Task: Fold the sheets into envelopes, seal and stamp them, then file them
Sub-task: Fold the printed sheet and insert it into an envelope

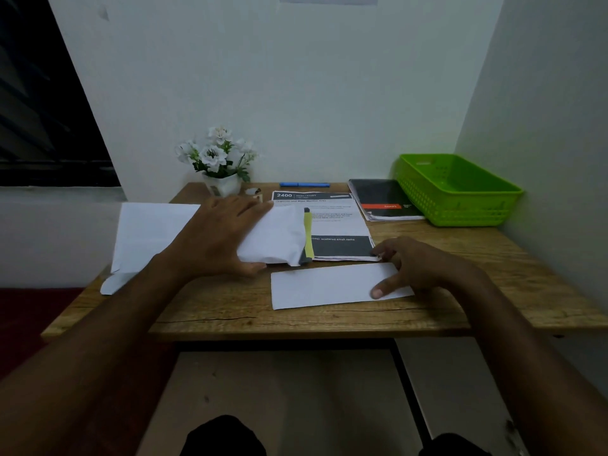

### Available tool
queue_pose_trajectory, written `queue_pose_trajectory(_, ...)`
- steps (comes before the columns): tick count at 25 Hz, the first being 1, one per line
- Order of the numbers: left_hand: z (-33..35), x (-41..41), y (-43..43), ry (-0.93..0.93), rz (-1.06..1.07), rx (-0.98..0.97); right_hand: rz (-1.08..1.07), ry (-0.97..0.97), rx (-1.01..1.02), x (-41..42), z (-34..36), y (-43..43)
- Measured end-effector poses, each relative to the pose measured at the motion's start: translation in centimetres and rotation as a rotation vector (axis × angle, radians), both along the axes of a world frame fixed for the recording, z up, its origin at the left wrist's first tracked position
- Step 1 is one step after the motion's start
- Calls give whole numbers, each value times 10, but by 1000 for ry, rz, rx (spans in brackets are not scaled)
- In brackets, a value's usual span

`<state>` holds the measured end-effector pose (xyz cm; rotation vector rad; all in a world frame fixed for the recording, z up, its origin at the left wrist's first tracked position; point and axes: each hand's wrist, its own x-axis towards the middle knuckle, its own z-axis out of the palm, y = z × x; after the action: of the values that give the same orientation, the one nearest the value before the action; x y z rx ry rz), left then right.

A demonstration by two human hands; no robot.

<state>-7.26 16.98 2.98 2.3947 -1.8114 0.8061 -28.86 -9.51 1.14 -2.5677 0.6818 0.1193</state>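
Observation:
A folded white sheet [325, 286] lies near the front edge of the wooden desk [493, 251]. My right hand [418, 268] rests on its right end, thumb pressing the paper, fingers loosely bent. A loose pile of white sheets [148, 232] sits at the left and overhangs the desk's left edge. My left hand [217, 235] lies over this pile and grips a crumpled white sheet [279, 238] between thumb and fingers. A yellow and grey cutter knife [308, 236] lies just right of that sheet, partly under it.
A printed page [339, 222] with dark bands lies mid-desk. Behind it are a blue pen [304, 184], a white flower pot [220, 166] and a small object [253, 191]. A black notebook [383, 199] and a green plastic basket [457, 189] stand at the back right, by the wall.

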Motion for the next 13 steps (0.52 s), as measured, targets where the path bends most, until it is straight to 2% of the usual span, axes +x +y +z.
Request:
queue_pose_trajectory(5,5,6,6,-16,3,-42,26,64,12,1,5,-5)
queue_pose_trajectory(9,10,7,10,-28,-9,-70,46,-152,113,-13,12,-13)
queue_pose_trajectory(13,12,12,14,-34,7,-69,-44,-366,340,-42,18,-28)
